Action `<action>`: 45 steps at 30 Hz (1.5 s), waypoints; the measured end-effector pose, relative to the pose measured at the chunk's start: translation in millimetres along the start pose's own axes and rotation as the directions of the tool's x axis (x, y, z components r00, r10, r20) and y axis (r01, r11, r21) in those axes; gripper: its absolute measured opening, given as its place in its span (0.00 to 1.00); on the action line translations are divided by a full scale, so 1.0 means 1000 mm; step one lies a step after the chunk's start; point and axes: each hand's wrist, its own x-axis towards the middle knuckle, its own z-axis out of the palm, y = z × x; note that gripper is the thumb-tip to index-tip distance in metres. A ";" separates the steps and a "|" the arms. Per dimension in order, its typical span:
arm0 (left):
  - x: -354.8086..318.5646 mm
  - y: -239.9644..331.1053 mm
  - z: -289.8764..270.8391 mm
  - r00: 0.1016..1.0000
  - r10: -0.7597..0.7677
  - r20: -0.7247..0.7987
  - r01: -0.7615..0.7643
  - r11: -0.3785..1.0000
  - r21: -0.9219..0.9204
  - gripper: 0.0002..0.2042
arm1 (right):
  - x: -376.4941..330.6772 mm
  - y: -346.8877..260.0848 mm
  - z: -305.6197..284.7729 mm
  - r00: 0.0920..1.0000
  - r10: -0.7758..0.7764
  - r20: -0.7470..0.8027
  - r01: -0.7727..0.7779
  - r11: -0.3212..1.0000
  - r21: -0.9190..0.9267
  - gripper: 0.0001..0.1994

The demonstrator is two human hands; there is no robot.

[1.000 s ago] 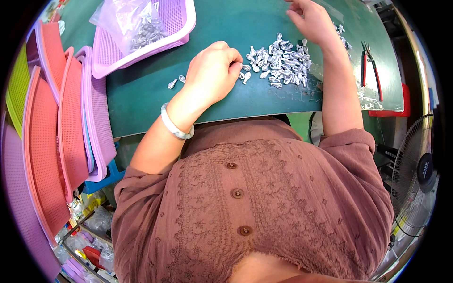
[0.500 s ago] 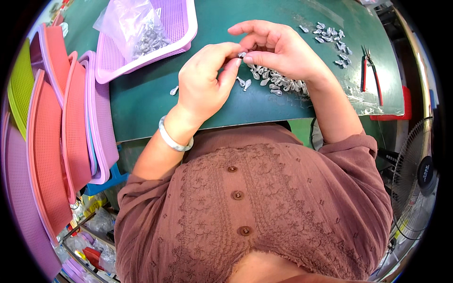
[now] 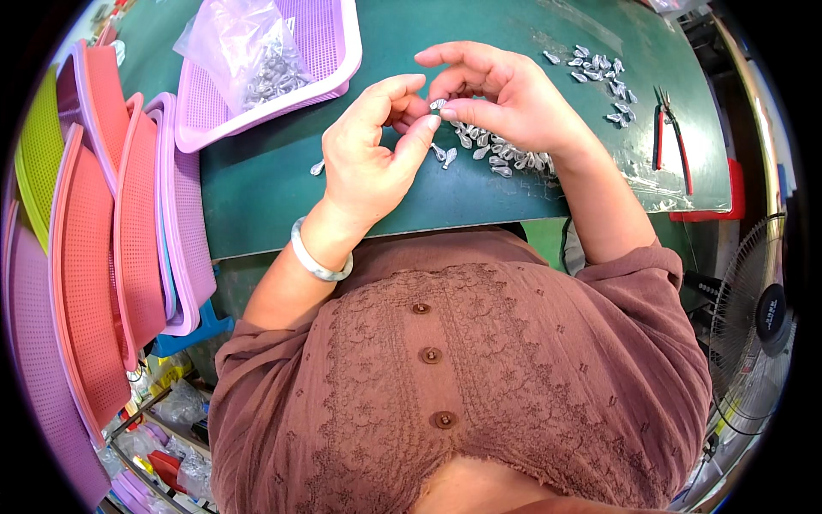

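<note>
fingers (image 3: 445,110) of both hands pinch one small silver piece (image 3: 437,104).

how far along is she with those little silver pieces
Looks done: a small separate group of silver pieces lies at the far right of the green table. In hand: the left hand and right hand pinch one piece between the fingertips. Left: the pile under the hands, plus a bag of pieces in the purple basket.
</note>
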 end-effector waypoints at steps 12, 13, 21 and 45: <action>-0.001 0.002 -0.004 0.890 -0.436 0.130 0.454 0.831 -0.320 0.06 | 0.000 0.004 0.004 0.990 -0.130 -0.058 0.124 0.987 -0.101 0.23; 0.000 0.003 -0.005 0.873 -0.463 0.155 0.487 0.799 -0.352 0.06 | 0.000 0.004 0.005 0.989 -0.138 -0.061 0.131 0.985 -0.111 0.24; 0.001 -0.002 -0.009 0.770 -0.577 0.272 0.598 0.505 -0.622 0.06 | 0.001 0.002 0.008 0.979 -0.192 -0.062 0.175 0.961 -0.212 0.24; -0.006 -0.007 -0.010 0.831 -0.529 0.174 0.509 0.595 -0.622 0.07 | 0.000 0.000 0.005 0.982 -0.185 -0.023 0.167 0.926 -0.339 0.24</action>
